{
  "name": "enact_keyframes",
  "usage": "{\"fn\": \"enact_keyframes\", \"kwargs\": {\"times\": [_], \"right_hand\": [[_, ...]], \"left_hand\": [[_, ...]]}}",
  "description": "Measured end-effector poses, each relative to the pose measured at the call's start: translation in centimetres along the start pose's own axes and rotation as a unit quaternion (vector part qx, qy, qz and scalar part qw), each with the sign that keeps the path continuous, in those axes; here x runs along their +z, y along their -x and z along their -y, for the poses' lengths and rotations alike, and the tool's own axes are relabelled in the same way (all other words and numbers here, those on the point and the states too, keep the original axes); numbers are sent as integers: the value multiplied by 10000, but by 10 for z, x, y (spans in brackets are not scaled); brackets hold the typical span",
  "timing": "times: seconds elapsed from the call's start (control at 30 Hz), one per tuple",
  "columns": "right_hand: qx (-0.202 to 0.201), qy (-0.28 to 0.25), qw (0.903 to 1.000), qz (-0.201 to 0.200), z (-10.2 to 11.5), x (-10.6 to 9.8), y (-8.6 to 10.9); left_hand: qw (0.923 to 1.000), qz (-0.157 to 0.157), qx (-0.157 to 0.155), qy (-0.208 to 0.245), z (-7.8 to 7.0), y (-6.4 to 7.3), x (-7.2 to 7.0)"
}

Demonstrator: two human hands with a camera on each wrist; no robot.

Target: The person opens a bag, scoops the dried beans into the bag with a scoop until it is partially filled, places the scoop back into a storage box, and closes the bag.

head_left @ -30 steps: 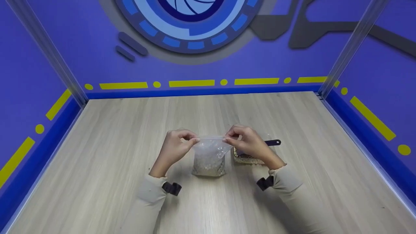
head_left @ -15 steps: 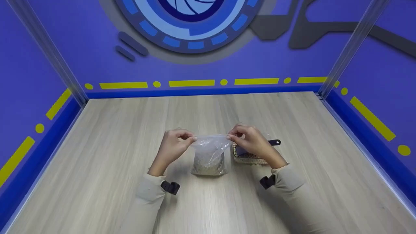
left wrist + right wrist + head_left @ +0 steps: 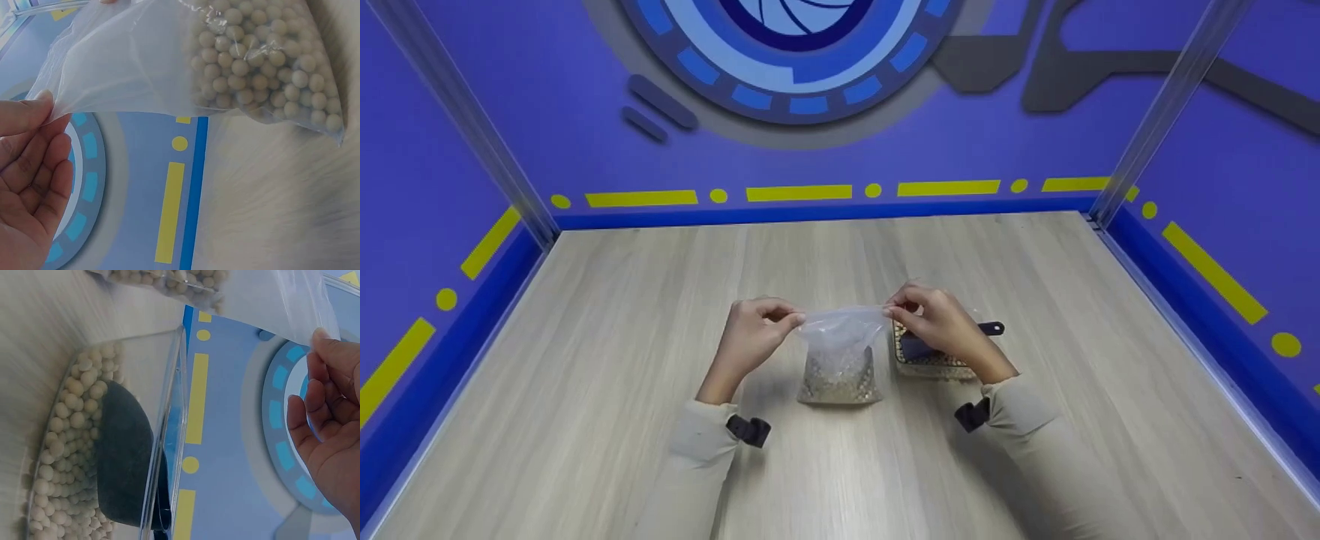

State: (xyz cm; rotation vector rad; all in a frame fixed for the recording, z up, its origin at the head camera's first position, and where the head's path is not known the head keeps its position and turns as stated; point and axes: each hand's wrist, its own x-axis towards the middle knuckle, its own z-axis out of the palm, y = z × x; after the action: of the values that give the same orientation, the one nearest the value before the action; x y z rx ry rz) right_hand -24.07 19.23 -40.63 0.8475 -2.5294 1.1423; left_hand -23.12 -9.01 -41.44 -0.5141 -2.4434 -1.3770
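A clear zip bag (image 3: 840,367) stands on the table, its lower part filled with small beige balls (image 3: 259,62). By its top left corner my left hand (image 3: 754,337) pinches it between thumb and fingertips. My right hand (image 3: 937,326) pinches the opposite top corner, so the mouth edge is stretched between both hands. In the right wrist view, the lower fingers of that hand are loosely bent. Just beyond the right hand sits a clear box (image 3: 169,427) of similar balls, with a black scoop (image 3: 124,455) lying in it. My right hand covers part of the box in the head view.
The wooden table (image 3: 660,285) spreads around the bag. Blue panels (image 3: 810,165) with yellow marks close off the back and both sides. The scoop's handle (image 3: 992,328) sticks out past the box's right side.
My left hand has shifted slightly left, and the bag's top edge has risen a little and looks wider between my hands. Both hands keep their pinch.
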Motion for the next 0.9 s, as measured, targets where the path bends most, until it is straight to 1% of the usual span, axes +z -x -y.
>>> {"fn": "enact_keyframes", "kwargs": {"times": [0.13,0.27,0.33,0.43,0.5,0.57,0.7,0.8,0.9], "right_hand": [[-57,-1,9998,-205,-6,3,-1],[-129,-69,9988,-463,-13,8,0],[-165,-77,9981,-585,-15,10,0],[-165,-63,9973,-719,-17,11,-1],[-64,-67,9972,-744,-18,11,0],[122,-102,9972,-736,-19,11,1],[534,-254,9960,-675,-21,10,4],[667,-327,9953,-618,-23,9,7],[689,-354,9955,-545,-25,9,9]], "left_hand": [[9997,15,-216,92,2,-3,2],[9993,34,-359,48,6,-4,5],[9993,21,-377,38,8,-5,6],[9995,-46,-321,54,10,-6,8],[9996,-107,-255,86,12,-6,9],[9996,-151,-211,131,14,-7,10],[9992,-221,-253,209,18,-8,11],[9990,-238,-314,194,20,-8,12],[9987,-182,-431,207,22,-8,13]]}}
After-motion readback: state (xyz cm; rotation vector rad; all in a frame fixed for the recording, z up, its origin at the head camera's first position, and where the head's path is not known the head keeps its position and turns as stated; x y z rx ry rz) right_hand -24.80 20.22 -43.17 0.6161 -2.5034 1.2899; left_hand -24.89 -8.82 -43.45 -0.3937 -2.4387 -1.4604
